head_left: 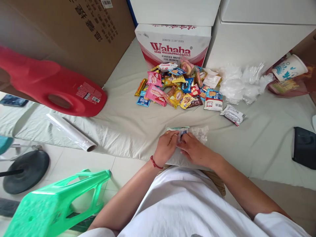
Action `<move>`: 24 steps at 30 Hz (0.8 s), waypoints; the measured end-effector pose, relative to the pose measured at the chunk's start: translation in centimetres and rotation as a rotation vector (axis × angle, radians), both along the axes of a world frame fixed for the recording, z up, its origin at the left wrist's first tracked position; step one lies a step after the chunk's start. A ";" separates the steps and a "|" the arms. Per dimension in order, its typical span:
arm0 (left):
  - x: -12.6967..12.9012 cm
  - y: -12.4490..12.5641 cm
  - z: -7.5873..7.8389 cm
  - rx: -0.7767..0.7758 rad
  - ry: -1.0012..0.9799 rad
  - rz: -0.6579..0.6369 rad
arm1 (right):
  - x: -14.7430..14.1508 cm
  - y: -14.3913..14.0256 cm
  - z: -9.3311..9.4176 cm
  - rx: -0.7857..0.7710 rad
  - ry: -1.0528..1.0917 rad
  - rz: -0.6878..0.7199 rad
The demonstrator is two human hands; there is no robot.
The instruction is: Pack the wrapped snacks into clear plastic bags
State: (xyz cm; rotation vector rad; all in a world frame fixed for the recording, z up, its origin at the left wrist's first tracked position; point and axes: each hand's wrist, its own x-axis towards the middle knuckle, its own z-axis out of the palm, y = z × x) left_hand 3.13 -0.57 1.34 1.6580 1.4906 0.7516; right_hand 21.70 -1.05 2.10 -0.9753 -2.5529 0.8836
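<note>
**Hands on a clear bag, snack pile beyond**

Stool [59,197], green plastic, sits far left of the snack pile [180,87] and nearer the person, tipped on its side on the tiled floor. Above it a red jug [53,87] lies on the pale sheet [128,128], left of the pile, with a roll of clear film [71,131] just below the jug at the sheet's edge. The pile itself, many small coloured packets, rests against a white Wahaha box [174,44].

Nearer the person than the pile, the left hand [166,148] and right hand [194,149] meet over a clear bag [197,132] that holds a small packet. Both hands are curled, fingertips pinching the bag's near edge between them; a red cord circles the left wrist.

Right of the pile lies a single white packet [232,114], then a heap of crumpled clear bags [243,82]. Further right a paper cup [290,68] lies tilted, and a black device [304,147] sits at the sheet's right edge.
</note>
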 end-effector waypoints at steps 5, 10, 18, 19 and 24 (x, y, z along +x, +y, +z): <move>0.3 -0.4 -1.0 0.037 0.273 0.022 | 4.1 -0.1 -0.1 0.044 0.155 -0.537; 1.0 -0.4 -1.5 0.160 0.443 0.250 | 5.3 0.1 -2.5 0.168 -0.136 -0.792; 2.0 -0.9 -2.2 0.126 0.438 0.310 | 1.2 -1.3 0.2 -0.253 0.083 -0.658; 2.5 -1.3 -2.1 0.175 0.408 0.300 | 0.6 -1.2 0.4 -0.265 0.131 -0.662; 4.1 -3.2 -0.9 0.440 0.267 -0.028 | -0.7 -1.0 -0.3 -0.419 0.422 -0.683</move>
